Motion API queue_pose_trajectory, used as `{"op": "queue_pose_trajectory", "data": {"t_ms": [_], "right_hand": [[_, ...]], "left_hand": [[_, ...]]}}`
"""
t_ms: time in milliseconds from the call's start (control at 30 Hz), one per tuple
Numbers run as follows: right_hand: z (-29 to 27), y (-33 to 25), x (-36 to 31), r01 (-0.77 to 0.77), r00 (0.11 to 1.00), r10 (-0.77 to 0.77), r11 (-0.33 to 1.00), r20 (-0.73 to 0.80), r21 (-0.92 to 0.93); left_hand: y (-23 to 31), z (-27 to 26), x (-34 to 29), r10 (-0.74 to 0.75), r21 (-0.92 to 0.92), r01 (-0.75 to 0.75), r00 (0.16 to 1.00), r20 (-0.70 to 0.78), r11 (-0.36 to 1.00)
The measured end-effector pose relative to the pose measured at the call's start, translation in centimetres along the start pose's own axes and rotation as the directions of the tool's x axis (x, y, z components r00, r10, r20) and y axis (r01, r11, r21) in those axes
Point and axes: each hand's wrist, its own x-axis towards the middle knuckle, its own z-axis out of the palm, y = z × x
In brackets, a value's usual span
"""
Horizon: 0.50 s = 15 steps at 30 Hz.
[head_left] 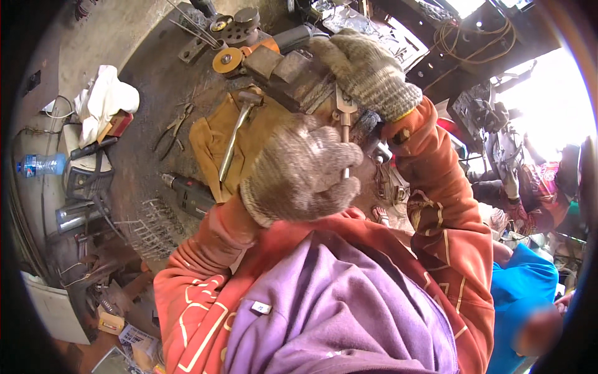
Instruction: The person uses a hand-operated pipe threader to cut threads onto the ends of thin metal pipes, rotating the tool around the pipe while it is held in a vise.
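My left hand (pixel 302 174), in a grey knitted glove, has its fingers curled round the lower part of a metal rod (pixel 346 132). The rod's wider flat head sits at the right end of a bench vise (pixel 293 71). Just beyond, my right hand (pixel 370 71), in a mottled glove with a yellow cuff edge, bends over the vise's right side. Its fingers are drawn together, and whatever lies under them is hidden. Left of my hands, a hammer (pixel 235 136) with a metal handle rests on a tan leather piece (pixel 208 140).
An angle grinder with an orange disc (pixel 227 60) lies beside the vise. Pliers (pixel 174 131), a power drill (pixel 190 193) and a metal-rod grid (pixel 152 227) lie leftward. A plastic bottle (pixel 42 165) is far left. A person in blue (pixel 523 280) is close at right.
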Motion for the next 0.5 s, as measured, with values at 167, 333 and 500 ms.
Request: {"op": "queue_pose_trajectory", "data": {"t_ms": [167, 333, 500], "right_hand": [[-1.9, -0.5, 1.9, -0.050, 0.998, 0.055, 0.991, 0.036, -0.128], [-3.6, -2.8, 8.2, -0.199, 0.906, 0.213, 0.977, 0.365, -0.077], [-1.1, 5.0, 6.7, -0.125, 0.879, 0.082, 0.990, 0.470, 0.062]], "left_hand": [[1.8, 0.6, 0.9, -0.193, 0.022, 0.202, 0.957, -0.216, 0.979], [2.9, 3.1, 2.9, -0.325, 0.083, 0.384, 0.862, -0.389, 0.919], [1.4, 2.9, 2.8, -0.290, -0.041, 0.298, 0.878, -0.382, 0.954]]}}
